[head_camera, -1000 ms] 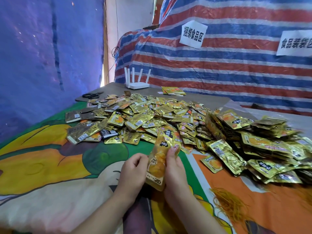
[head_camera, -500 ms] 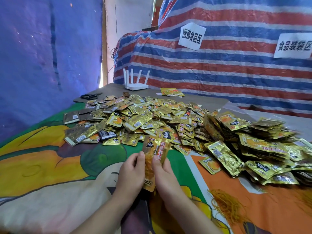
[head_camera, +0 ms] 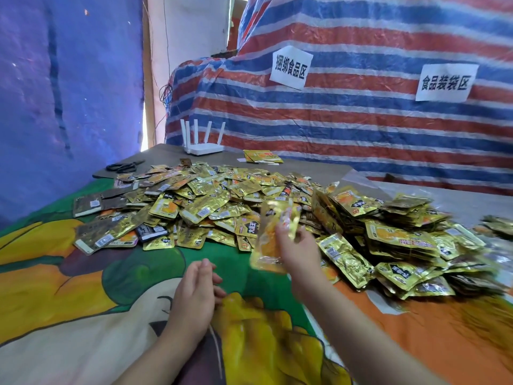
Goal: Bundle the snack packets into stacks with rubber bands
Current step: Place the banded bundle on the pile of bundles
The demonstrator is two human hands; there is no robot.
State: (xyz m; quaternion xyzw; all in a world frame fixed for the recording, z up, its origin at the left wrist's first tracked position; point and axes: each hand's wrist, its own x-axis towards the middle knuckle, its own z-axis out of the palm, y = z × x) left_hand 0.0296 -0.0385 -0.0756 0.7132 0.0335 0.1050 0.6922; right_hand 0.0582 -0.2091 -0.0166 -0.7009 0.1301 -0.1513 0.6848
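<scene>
My right hand (head_camera: 298,251) grips a blurred stack of gold snack packets (head_camera: 270,240), held upright above the cloth near the front of the big loose packet pile (head_camera: 200,207). My left hand (head_camera: 194,295) hovers low over the cloth, empty, with its fingers relaxed and slightly bent. To the right lies a heap of bundled packet stacks (head_camera: 397,240). Yellow rubber bands (head_camera: 494,318) lie blurred on the orange part of the cloth at the right.
A colourful cartoon cloth (head_camera: 69,287) covers the table. At the far edge stand a white router (head_camera: 202,147), black scissors (head_camera: 123,167) and a few packets (head_camera: 262,156). A striped tarp (head_camera: 361,129) with paper signs rises behind; a blue sheet hangs at the left.
My left hand has let go of the stack and dropped toward the cloth. My right hand has carried the stack up and to the right, toward the bundled heap.
</scene>
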